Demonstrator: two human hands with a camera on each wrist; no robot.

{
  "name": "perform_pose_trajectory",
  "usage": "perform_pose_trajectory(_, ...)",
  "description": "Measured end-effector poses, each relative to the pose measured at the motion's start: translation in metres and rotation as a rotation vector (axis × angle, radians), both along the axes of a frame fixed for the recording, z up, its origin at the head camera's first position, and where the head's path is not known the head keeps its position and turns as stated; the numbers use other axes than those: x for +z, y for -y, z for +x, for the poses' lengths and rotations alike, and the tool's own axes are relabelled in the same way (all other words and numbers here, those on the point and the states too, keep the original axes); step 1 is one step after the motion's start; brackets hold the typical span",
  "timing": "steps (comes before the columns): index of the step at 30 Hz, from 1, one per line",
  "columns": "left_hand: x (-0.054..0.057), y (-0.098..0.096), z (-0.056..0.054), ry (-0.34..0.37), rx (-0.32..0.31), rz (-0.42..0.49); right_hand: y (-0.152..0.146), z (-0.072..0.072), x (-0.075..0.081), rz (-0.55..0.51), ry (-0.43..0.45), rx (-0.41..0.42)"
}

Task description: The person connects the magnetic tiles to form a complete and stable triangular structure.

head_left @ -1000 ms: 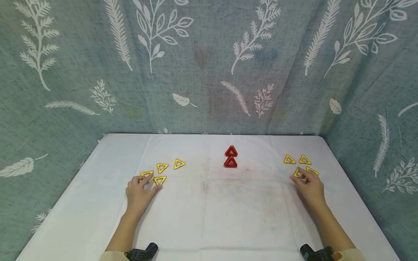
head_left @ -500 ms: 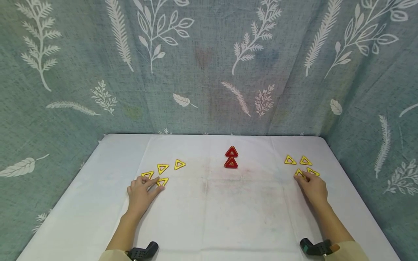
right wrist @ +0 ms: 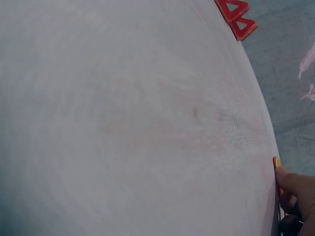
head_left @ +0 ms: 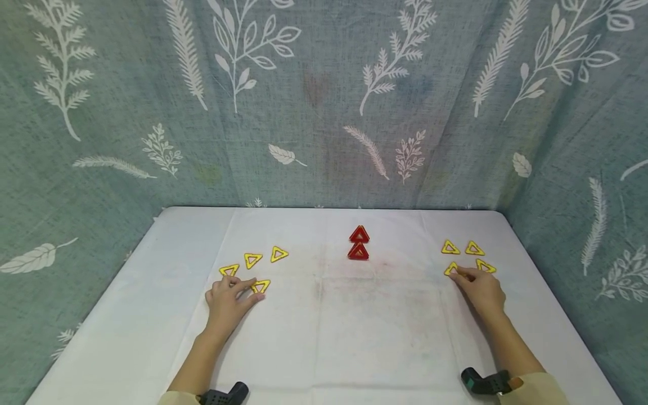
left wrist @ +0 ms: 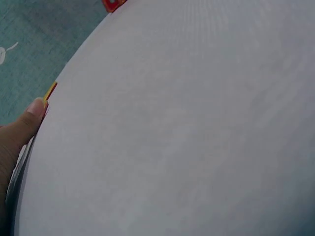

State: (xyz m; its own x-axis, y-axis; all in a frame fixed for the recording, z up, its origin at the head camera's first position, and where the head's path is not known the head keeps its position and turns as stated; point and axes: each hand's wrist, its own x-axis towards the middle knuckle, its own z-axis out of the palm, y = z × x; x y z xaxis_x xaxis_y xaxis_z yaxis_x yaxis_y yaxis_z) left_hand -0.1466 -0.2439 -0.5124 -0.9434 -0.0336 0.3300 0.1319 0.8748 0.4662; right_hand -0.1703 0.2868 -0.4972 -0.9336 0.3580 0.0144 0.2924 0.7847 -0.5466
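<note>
In the head view my left hand (head_left: pixel 225 308) pinches a yellow triangle frame (head_left: pixel 265 285) between thumb and fingers at the left of the table. At the right, my right hand (head_left: pixel 483 291) pinches another yellow triangle frame (head_left: pixel 448 270) by its near right corner. From the left wrist, the thumb presses on a thin piece with yellow and red edges (left wrist: pixel 51 90). The right wrist view likewise catches the thumb against a yellow-and-red edge (right wrist: pixel 276 161). In both wrist views most fingers are hidden or out of frame.
Two red triangle pieces, one (head_left: pixel 360 234) behind the other (head_left: pixel 358 252), lie at the back middle. Three yellow triangles (head_left: pixel 253 256) lie near the left hand, three more (head_left: pixel 474 243) near the right. A leaf-patterned curtain (head_left: pixel 324 140) borders the white table (head_left: pixel 374 337).
My left hand has slid its yellow triangle to the right and slightly nearer. My right hand's yellow triangle has shifted a little left, away from its neighbour. The red pieces stay put.
</note>
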Motion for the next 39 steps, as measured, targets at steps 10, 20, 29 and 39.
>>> perform_pose_trajectory(10,-0.001,-0.017,0.005,0.030,0.028,0.024,0.007,0.007,0.000,-0.046,0.033,0.046)
perform_pose_trajectory(20,-0.003,-0.036,0.007,0.017,0.007,0.025,0.016,0.017,-0.002,-0.134,-0.039,0.112)
perform_pose_trajectory(29,-0.004,-0.060,0.011,0.007,-0.035,0.035,0.024,0.024,-0.007,-0.202,-0.055,0.152)
perform_pose_trajectory(39,-0.002,-0.092,0.021,-0.004,-0.087,0.054,0.040,0.034,-0.005,-0.182,-0.096,0.224)
